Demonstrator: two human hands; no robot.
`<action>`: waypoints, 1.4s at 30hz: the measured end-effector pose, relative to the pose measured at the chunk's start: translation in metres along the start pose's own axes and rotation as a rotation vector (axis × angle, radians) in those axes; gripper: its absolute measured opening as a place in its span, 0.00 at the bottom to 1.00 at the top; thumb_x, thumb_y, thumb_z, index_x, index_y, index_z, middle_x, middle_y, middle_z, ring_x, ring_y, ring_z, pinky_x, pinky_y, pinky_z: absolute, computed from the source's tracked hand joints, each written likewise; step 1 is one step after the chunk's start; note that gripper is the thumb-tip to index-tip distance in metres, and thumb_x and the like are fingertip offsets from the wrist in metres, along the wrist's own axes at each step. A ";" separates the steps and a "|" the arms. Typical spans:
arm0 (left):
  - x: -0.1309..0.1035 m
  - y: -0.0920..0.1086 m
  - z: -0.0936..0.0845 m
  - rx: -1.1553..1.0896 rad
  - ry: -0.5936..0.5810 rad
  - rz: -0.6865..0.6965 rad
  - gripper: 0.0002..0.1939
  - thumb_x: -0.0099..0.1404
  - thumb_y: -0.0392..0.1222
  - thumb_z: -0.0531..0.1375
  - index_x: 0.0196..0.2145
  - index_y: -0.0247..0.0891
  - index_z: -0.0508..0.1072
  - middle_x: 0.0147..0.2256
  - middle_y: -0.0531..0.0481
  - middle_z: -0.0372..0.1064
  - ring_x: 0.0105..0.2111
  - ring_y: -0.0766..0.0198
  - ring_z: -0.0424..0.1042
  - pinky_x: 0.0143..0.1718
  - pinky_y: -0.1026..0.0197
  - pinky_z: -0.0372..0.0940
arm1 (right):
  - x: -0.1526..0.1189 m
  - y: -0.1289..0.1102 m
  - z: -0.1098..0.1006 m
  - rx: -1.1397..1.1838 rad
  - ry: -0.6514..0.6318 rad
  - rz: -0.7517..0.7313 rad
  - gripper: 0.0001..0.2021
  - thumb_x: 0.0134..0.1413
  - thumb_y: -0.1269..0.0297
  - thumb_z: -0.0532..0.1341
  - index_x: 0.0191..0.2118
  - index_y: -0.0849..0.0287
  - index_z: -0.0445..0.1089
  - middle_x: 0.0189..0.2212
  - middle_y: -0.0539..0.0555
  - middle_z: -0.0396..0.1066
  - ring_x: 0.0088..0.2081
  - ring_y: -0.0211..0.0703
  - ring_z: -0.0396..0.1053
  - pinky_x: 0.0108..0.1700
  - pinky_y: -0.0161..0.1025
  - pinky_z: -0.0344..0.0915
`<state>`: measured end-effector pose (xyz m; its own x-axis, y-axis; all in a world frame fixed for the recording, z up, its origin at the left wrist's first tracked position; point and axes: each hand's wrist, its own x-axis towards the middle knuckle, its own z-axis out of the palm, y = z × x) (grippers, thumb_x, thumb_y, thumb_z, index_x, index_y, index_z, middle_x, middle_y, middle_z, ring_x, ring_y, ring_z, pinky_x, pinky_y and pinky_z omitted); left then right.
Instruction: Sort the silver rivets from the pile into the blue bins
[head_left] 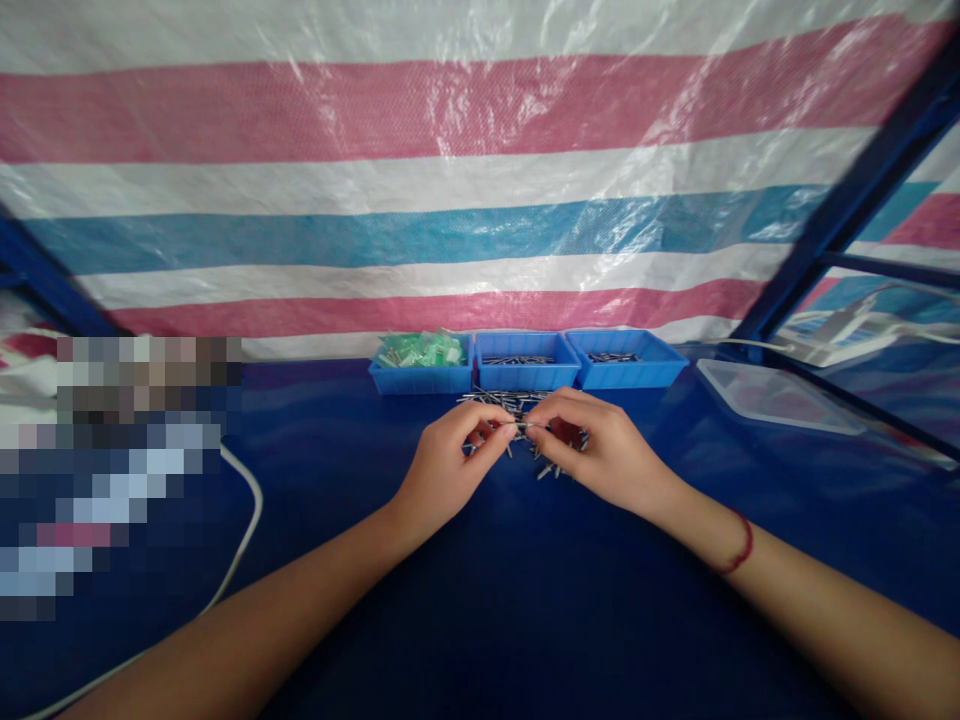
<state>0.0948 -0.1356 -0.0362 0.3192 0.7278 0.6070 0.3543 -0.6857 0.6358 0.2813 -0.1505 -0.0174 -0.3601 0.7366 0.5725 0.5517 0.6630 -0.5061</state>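
My left hand and my right hand meet over a loose pile of small metal pins on the blue table. Thumb and forefinger of each hand pinch one thin metal pin, held level between them. Behind the pile stand three blue bins in a row. Green plastic packets fill the left bin. Metal pins lie in the middle bin and in the right bin.
A clear plastic lid lies at the right, near a white power strip. A white cable runs along the left. Blue metal posts flank a striped plastic sheet. The far left is pixelated.
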 end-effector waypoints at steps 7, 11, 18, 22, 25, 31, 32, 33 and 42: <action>0.000 0.001 0.000 0.020 -0.019 -0.021 0.03 0.63 0.38 0.57 0.34 0.38 0.71 0.31 0.53 0.72 0.30 0.68 0.70 0.32 0.66 0.64 | -0.002 -0.007 -0.006 -0.047 0.083 -0.108 0.06 0.56 0.69 0.57 0.38 0.58 0.71 0.33 0.54 0.70 0.31 0.38 0.66 0.31 0.36 0.64; 0.000 0.001 0.000 0.039 -0.052 -0.003 0.04 0.64 0.38 0.57 0.35 0.39 0.72 0.31 0.53 0.72 0.30 0.67 0.70 0.34 0.66 0.65 | -0.002 -0.011 -0.010 -0.084 0.060 -0.206 0.06 0.57 0.69 0.56 0.37 0.59 0.70 0.33 0.55 0.70 0.35 0.40 0.68 0.36 0.38 0.65; -0.001 0.000 0.003 0.128 -0.090 0.063 0.11 0.64 0.38 0.56 0.46 0.39 0.68 0.37 0.49 0.72 0.38 0.64 0.71 0.43 0.60 0.64 | 0.009 0.016 -0.026 -0.264 0.303 0.018 0.09 0.57 0.64 0.56 0.34 0.59 0.72 0.29 0.54 0.71 0.28 0.39 0.66 0.31 0.38 0.63; -0.003 0.006 0.001 0.274 -0.317 0.261 0.09 0.65 0.39 0.55 0.43 0.43 0.72 0.42 0.50 0.71 0.44 0.61 0.68 0.47 0.55 0.59 | 0.013 0.054 -0.043 -0.434 0.525 0.258 0.11 0.55 0.61 0.57 0.35 0.60 0.74 0.29 0.56 0.73 0.25 0.41 0.66 0.30 0.39 0.63; -0.005 0.010 0.000 0.357 -0.439 0.343 0.11 0.66 0.43 0.55 0.45 0.47 0.73 0.49 0.49 0.69 0.49 0.57 0.65 0.49 0.51 0.56 | 0.012 0.078 -0.053 -0.583 0.538 0.353 0.14 0.54 0.60 0.56 0.39 0.62 0.75 0.30 0.58 0.73 0.26 0.44 0.67 0.33 0.41 0.63; -0.008 0.011 0.004 0.435 -0.448 0.281 0.10 0.66 0.45 0.55 0.41 0.46 0.75 0.45 0.52 0.73 0.50 0.55 0.64 0.49 0.49 0.53 | 0.010 0.085 -0.050 -0.581 0.485 0.385 0.16 0.54 0.60 0.56 0.44 0.63 0.71 0.31 0.58 0.72 0.27 0.44 0.66 0.34 0.42 0.63; -0.008 0.010 0.004 0.437 -0.437 0.273 0.10 0.66 0.44 0.55 0.40 0.46 0.76 0.43 0.52 0.74 0.49 0.55 0.64 0.48 0.49 0.52 | 0.010 0.081 -0.047 -0.548 0.471 0.352 0.15 0.54 0.60 0.56 0.44 0.63 0.71 0.31 0.57 0.72 0.27 0.43 0.66 0.34 0.41 0.63; -0.008 0.010 0.005 0.440 -0.426 0.267 0.09 0.66 0.43 0.55 0.39 0.45 0.76 0.41 0.52 0.75 0.47 0.56 0.65 0.48 0.50 0.52 | 0.011 0.077 -0.043 -0.516 0.451 0.317 0.15 0.54 0.61 0.56 0.43 0.62 0.71 0.31 0.57 0.71 0.26 0.42 0.65 0.33 0.40 0.63; -0.005 0.005 0.005 0.472 -0.368 0.108 0.04 0.65 0.40 0.57 0.34 0.41 0.72 0.34 0.55 0.75 0.38 0.60 0.69 0.42 0.55 0.52 | 0.010 0.041 -0.021 -0.319 0.197 0.138 0.10 0.55 0.64 0.56 0.38 0.62 0.71 0.28 0.54 0.71 0.24 0.38 0.65 0.30 0.38 0.62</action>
<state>0.0991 -0.1427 -0.0382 0.6279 0.6685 0.3985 0.6277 -0.7378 0.2485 0.3162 -0.1191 -0.0191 -0.1324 0.7557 0.6414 0.8022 0.4618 -0.3785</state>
